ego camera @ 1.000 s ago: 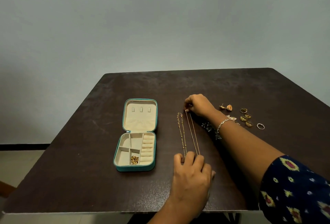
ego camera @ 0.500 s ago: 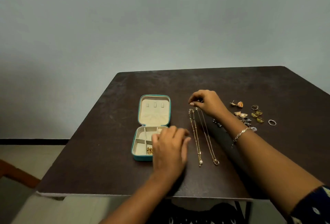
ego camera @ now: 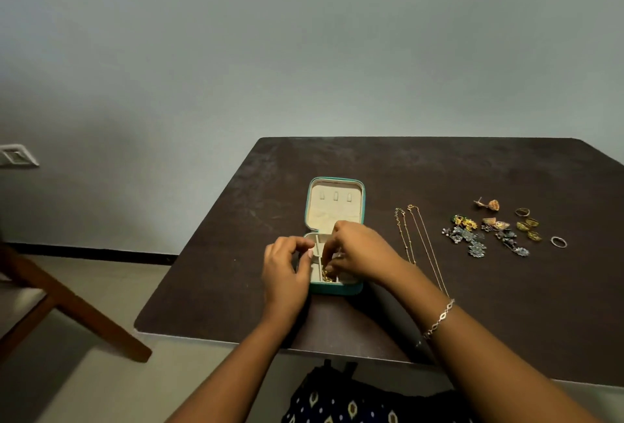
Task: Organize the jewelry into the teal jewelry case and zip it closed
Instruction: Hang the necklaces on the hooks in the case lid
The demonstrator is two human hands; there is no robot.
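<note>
The left hand (ego camera: 287,274) curls at the left edge of the open teal jewelry case (ego camera: 336,201); whether it grips is unclear. The right hand (ego camera: 361,254) pinches gold pieces (ego camera: 327,276) in the case's near compartment. Necklaces (ego camera: 410,240), earrings (ego camera: 486,237) and rings (ego camera: 528,227) lie to the right.

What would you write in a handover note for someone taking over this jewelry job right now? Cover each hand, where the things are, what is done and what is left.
Left hand: fingers curled beside the left wall of the teal case; whether it grips anything is unclear.
Right hand: over the tray, fingertips down at the small gold pieces; grip hidden.
The case lies open and unzipped on the table.
Done: only those gold pieces are in a front compartment.
Left: two necklaces, the earrings and the rings lie right of the case. Pack them, then zip.
</note>
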